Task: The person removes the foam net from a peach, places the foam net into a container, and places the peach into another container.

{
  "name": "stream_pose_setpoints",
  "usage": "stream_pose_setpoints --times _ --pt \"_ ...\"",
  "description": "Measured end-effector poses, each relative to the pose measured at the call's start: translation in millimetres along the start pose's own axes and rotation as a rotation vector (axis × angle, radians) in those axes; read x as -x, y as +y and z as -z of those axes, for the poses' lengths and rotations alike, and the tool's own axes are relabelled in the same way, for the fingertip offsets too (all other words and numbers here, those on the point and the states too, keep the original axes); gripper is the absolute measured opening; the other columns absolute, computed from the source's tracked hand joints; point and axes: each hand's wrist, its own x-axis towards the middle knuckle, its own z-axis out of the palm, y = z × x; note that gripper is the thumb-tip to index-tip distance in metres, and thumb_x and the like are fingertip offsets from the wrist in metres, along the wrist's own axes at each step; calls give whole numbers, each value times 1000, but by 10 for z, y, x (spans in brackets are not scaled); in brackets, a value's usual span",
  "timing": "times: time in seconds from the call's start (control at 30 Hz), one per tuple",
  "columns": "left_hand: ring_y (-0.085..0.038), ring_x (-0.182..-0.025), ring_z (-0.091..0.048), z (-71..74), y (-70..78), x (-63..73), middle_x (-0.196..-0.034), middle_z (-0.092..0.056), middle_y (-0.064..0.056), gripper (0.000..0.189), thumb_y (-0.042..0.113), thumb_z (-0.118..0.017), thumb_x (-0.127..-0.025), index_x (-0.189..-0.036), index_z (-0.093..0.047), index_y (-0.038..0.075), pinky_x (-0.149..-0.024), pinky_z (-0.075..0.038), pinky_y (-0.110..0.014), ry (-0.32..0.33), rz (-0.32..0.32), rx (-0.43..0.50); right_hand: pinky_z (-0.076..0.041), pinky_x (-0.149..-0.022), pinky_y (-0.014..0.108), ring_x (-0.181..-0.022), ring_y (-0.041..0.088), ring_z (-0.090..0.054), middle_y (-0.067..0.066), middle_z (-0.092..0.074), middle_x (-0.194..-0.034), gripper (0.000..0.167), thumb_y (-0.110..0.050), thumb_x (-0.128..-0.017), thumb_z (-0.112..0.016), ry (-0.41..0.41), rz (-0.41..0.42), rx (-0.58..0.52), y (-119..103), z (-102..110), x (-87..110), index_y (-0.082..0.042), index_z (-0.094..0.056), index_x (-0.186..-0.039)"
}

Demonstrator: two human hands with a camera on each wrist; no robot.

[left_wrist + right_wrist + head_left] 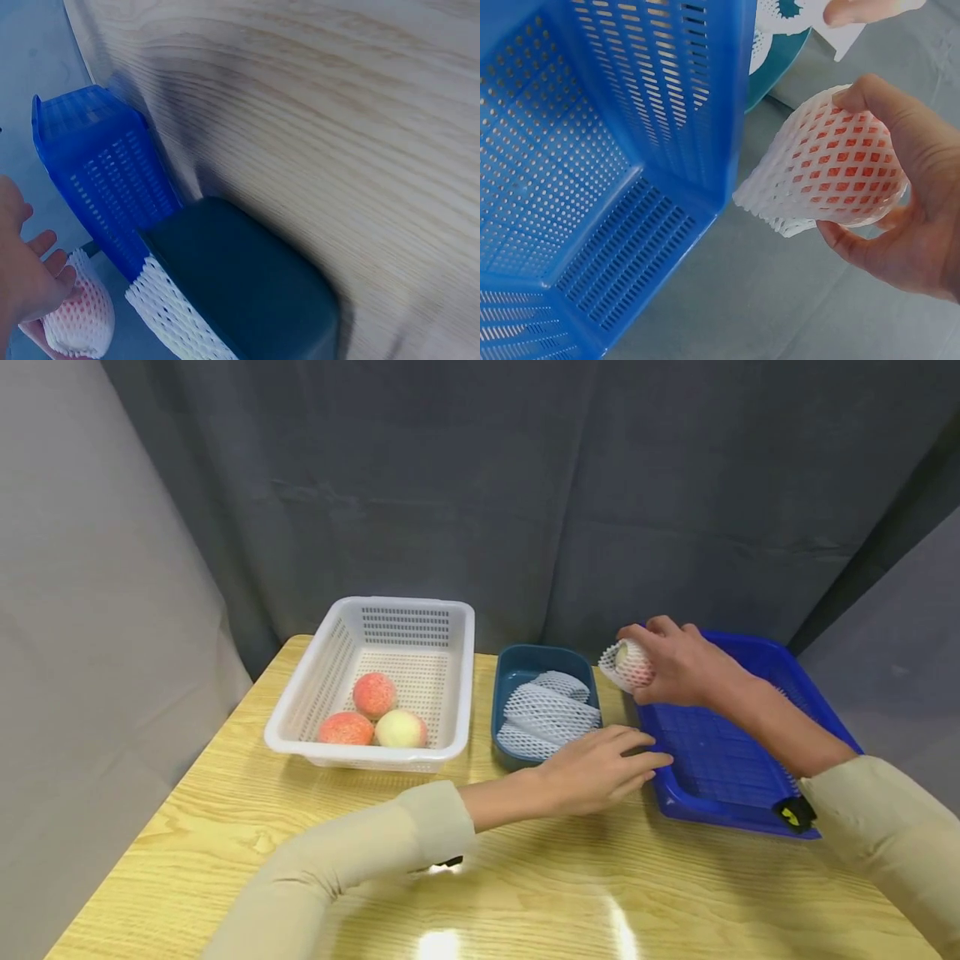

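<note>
My right hand point(678, 664) grips a peach point(634, 664) in a white foam net sleeve point(791, 176), raised by the left rim of a blue basket point(705, 752). Thumb and fingers curl round the sleeve, whose loose open end extends past the fruit in the right wrist view. Red skin shows through the mesh. My left hand point(592, 768) is stretched out with relaxed fingers and holds nothing. It hovers in front of a dark teal bin point(504, 693), its fingertips near the basket's corner. Several flat foam net sleeves point(551, 714) lie in the bin.
To the left stands a white perforated basket point(465, 685) with a red peach point(374, 695), another red peach point(346, 728) and a pale yellow one point(400, 729). All containers stand on a wooden table point(525, 885). A dark grey curtain point(450, 485) hangs behind it.
</note>
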Motion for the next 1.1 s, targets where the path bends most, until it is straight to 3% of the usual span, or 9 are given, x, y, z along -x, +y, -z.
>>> stream_pose_setpoints --times 0.17,0.33,0.87,1.1 --pt "-16 -129 -48 19 -89 117 -137 -57 -2 37 29 -44 -108 -141 -58 22 -114 -28 -26 8 30 30 -51 -74 57 -99 47 -51 30 -48 -126 78 -22 -71 -83 13 14 -14 -40 -42 2 -11 -49 -139" --pt "-18 -128 -50 57 -173 219 -136 -58 -3 36 26 -47 -106 -140 -58 20 -116 -26 -29 38 31 51 -47 -76 55 -96 42 -53 28 -51 -123 77 -23 -69 -83 38 56 -18 -69 -83 -4 -11 -50 -138" --pt "-21 -131 -48 190 -408 624 -140 -54 -9 36 22 -50 -106 -140 -59 16 -114 -31 -29 63 113 135 -47 -72 49 -92 38 -51 23 -53 -119 79 -21 -69 -86 31 148 -38 -306 -189 25 -12 -49 -138" --pt "-22 -129 -50 220 -469 838 -140 -55 -9 35 22 -51 -105 -138 -60 16 -113 -32 -31 78 125 102 -45 -76 47 -95 35 -53 21 -55 -119 78 -19 -67 -87 32 194 -48 -407 -235 84 -12 -50 -136"
